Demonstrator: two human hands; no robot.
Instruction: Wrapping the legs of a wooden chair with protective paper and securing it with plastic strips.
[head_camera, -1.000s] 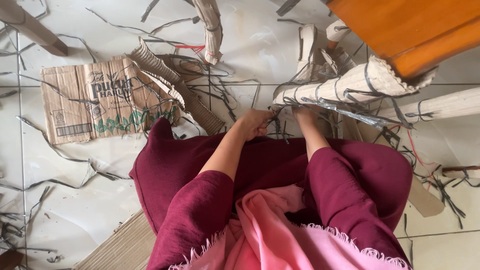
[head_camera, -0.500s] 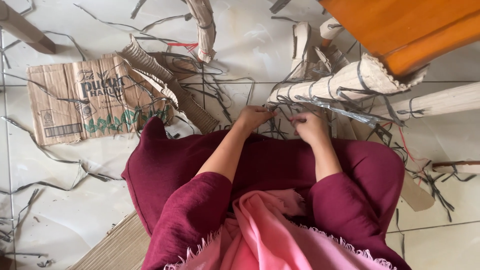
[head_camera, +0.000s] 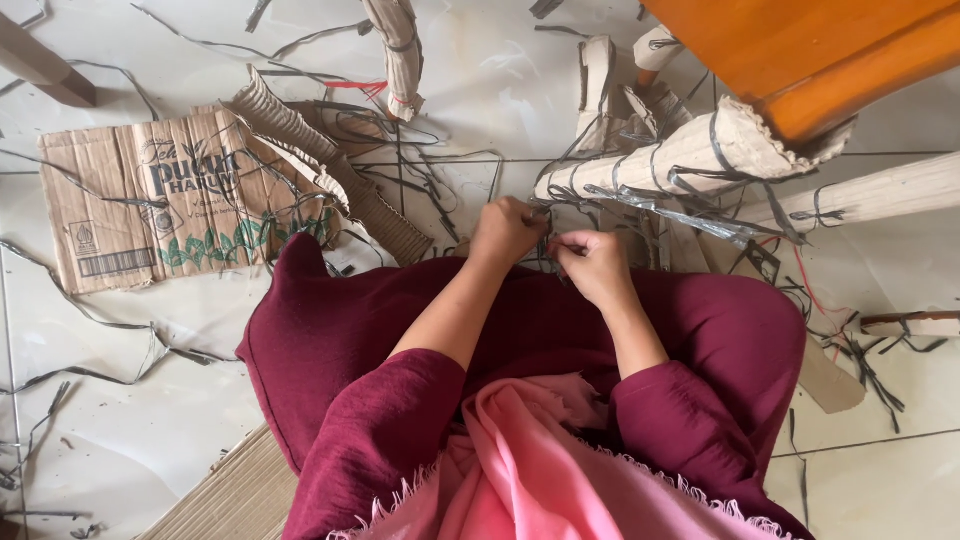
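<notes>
My left hand (head_camera: 506, 232) and my right hand (head_camera: 592, 266) meet over my lap, both pinching thin dark grey strips (head_camera: 548, 238) that run between them. The fingers of each hand are closed on the strips. Just beyond my hands lies a rolled tube of corrugated cardboard (head_camera: 690, 152), wound round with the same dark strips and a length of clear tape. I sit on the tiled floor in a dark red dress with a pink scarf hanging down in front.
A flattened printed cardboard box (head_camera: 150, 205) lies at the left beside torn corrugated pieces (head_camera: 320, 175). Loose dark strips (head_camera: 90, 330) litter the tiles. An orange wooden piece of furniture (head_camera: 830, 55) stands at the top right, and another cardboard roll (head_camera: 880, 195) lies at the right.
My right hand has come back from the cardboard roll toward my lap and met my left hand, which has shifted slightly right. Both now pinch the strips.
</notes>
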